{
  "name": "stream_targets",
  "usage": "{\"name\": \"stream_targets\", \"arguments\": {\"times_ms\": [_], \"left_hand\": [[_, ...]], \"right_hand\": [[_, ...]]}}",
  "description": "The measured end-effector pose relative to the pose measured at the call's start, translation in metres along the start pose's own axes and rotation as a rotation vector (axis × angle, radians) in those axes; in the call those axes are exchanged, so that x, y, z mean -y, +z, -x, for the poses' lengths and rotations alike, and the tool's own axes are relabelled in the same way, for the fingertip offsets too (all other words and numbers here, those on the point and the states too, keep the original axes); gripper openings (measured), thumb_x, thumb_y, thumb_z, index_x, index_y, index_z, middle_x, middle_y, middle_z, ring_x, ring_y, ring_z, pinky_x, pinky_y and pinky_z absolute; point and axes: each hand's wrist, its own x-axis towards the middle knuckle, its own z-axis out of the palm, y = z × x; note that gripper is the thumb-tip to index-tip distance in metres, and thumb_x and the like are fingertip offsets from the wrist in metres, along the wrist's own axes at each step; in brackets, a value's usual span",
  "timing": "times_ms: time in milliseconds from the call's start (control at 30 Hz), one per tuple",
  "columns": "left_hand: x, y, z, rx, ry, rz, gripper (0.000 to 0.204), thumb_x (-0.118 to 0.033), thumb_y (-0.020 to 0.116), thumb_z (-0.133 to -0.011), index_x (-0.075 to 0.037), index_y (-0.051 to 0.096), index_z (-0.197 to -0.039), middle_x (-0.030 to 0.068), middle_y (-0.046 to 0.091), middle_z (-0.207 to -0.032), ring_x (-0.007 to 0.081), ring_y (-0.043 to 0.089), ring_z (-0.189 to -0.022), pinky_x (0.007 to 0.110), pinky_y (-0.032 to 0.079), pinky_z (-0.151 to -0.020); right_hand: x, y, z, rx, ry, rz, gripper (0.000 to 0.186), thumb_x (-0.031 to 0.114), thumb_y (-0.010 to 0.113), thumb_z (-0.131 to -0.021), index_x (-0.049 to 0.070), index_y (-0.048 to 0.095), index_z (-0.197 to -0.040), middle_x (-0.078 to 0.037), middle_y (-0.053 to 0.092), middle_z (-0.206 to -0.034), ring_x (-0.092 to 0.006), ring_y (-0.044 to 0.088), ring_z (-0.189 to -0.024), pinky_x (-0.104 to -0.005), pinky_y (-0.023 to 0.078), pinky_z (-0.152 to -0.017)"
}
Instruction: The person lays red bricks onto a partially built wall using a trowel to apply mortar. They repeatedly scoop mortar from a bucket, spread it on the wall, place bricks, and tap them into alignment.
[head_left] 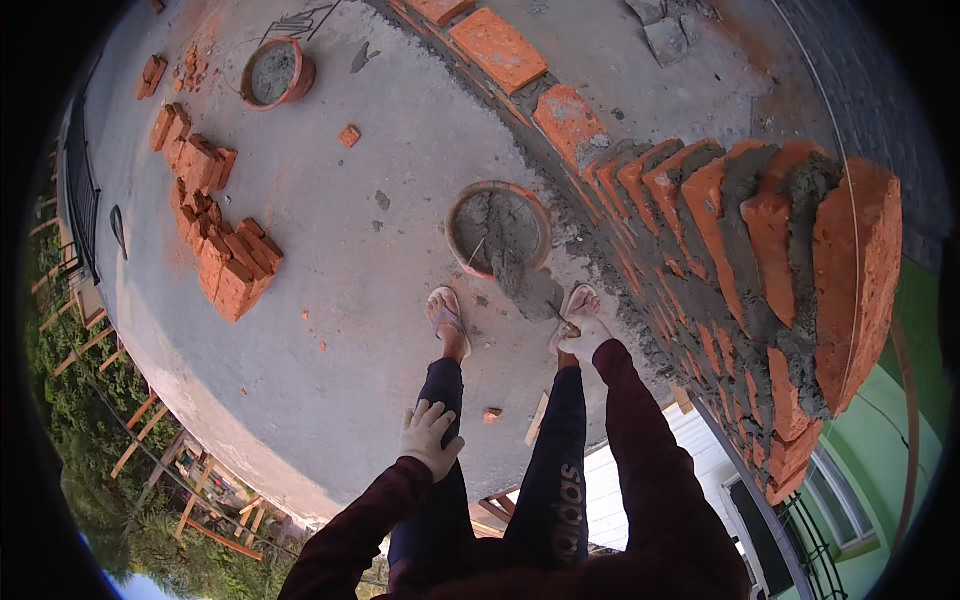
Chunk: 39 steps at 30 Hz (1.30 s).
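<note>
In a white glove, my right hand is closed around the handle of a trowel. Grey mortar lies on the trowel's blade, which reaches to the near rim of a round mortar bucket. The bucket stands on the concrete just beyond my feet, with wet mortar inside. My left hand, also gloved, rests on my left thigh with its fingers spread and holds nothing. Close by on my right rises a brick wall with mortar between its courses.
Stacked bricks lie on the left. A second mortar bucket stands farther off, past a loose brick piece. A taut string line runs along the wall. The slab's edge drops away at left, near plants and wooden poles.
</note>
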Motion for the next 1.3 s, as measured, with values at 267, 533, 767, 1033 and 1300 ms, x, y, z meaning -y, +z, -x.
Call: {"name": "stream_targets", "arguments": {"times_ms": [267,533,767,1033,1300], "left_hand": [[-0.022,-0.087,0.014,-0.564,0.181,0.159,0.051,-0.036,0.067,-0.094,-0.004,0.062,-0.135,0.0229,0.062,-0.135,0.0452,0.055,-0.126,0.052,0.041,-0.111],[-0.293,-0.310,0.055,-0.721,0.627,0.052,0.042,-0.028,0.071,-0.093,-0.003,0.067,-0.126,0.0196,0.065,-0.129,0.0396,0.058,-0.124,0.047,0.046,-0.106],[-0.456,-0.299,0.016,-0.888,0.706,-0.231,0.063,-0.041,0.076,-0.084,-0.006,0.062,-0.134,0.0207,0.059,-0.139,0.0425,0.055,-0.129,0.051,0.044,-0.108],[-0.497,-0.262,-0.011,-0.801,0.351,-0.576,0.090,-0.055,0.078,-0.081,-0.001,0.051,-0.148,0.0283,0.048,-0.151,0.0483,0.044,-0.139,0.055,0.036,-0.116],[-0.507,-0.255,-0.015,-0.763,0.275,-0.518,0.096,-0.041,0.088,-0.072,-0.001,0.049,-0.150,0.0267,0.046,-0.155,0.0454,0.041,-0.145,0.053,0.033,-0.119]], "right_hand": [[0.169,-0.041,0.316,-0.021,-0.107,-0.192,0.025,0.014,0.079,-0.080,0.004,0.067,-0.100,-0.002,0.058,-0.079,-0.0123,0.057,-0.077,-0.0292,0.047,-0.072],[0.314,-0.180,0.508,-0.072,0.004,-0.292,0.034,-0.002,0.071,-0.080,-0.002,0.063,-0.113,-0.003,0.060,-0.080,-0.0091,0.059,-0.060,-0.0221,0.047,-0.052],[0.268,-0.334,0.518,-0.127,-0.178,-0.452,0.047,-0.006,0.068,-0.081,-0.004,0.054,-0.126,-0.005,0.056,-0.088,-0.0121,0.058,-0.064,-0.0242,0.052,-0.058],[0.158,-0.445,0.429,-0.153,-0.249,-0.409,0.046,0.000,0.069,-0.082,-0.008,0.055,-0.126,-0.007,0.056,-0.083,-0.0123,0.059,-0.058,-0.0234,0.049,-0.054],[0.068,-0.477,0.342,-0.361,-0.212,-0.539,0.038,-0.002,0.064,-0.085,-0.005,0.059,-0.123,-0.004,0.057,-0.084,-0.0094,0.055,-0.055,-0.0246,0.046,-0.049]]}}
